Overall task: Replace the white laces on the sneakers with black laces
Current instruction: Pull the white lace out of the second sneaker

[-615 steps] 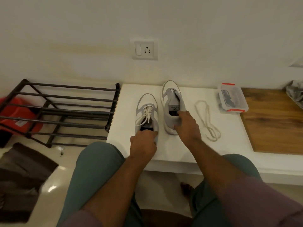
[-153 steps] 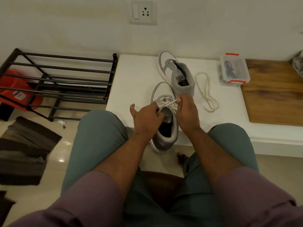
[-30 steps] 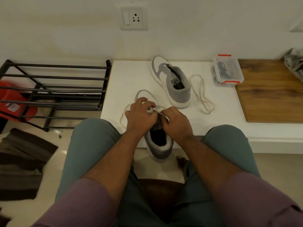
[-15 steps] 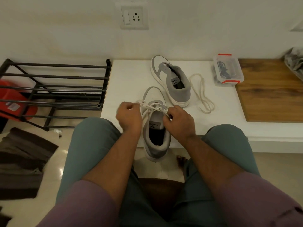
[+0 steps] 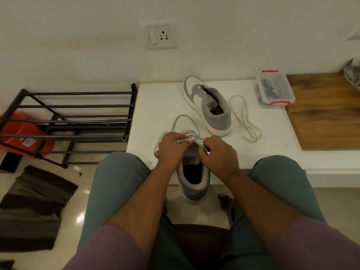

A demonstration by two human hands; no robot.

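Sneakers sit on the white ledge [image 5: 155, 106], and the near sneaker [image 5: 192, 172] has its heel hanging over the front edge between the person's knees. The left hand [image 5: 171, 151] is curled over the sneaker's lacing area, fingers closed on the white lace [image 5: 185, 140]. The right hand [image 5: 218, 152] faces it from the other side, its fingers pinching the same lace just above the tongue. A loop of that lace arcs forward past the toe and lies on the ledge.

Beyond the hands, the far sneaker [image 5: 208, 106] lies on the ledge with no lace in its eyelets, toe toward the wall. Just to its right a loose white lace [image 5: 245, 117] lies in loops on the ledge. Farther right, a clear box with red clips [image 5: 275, 90] holds dark laces, touching the edge of a wooden board [image 5: 327, 114]. Left of the ledge stands a black metal rack [image 5: 68, 121], a red tub [image 5: 17, 133] behind its bars. A dark mat [image 5: 33, 207] lies on the floor, and a wall socket [image 5: 161, 35] sits above.
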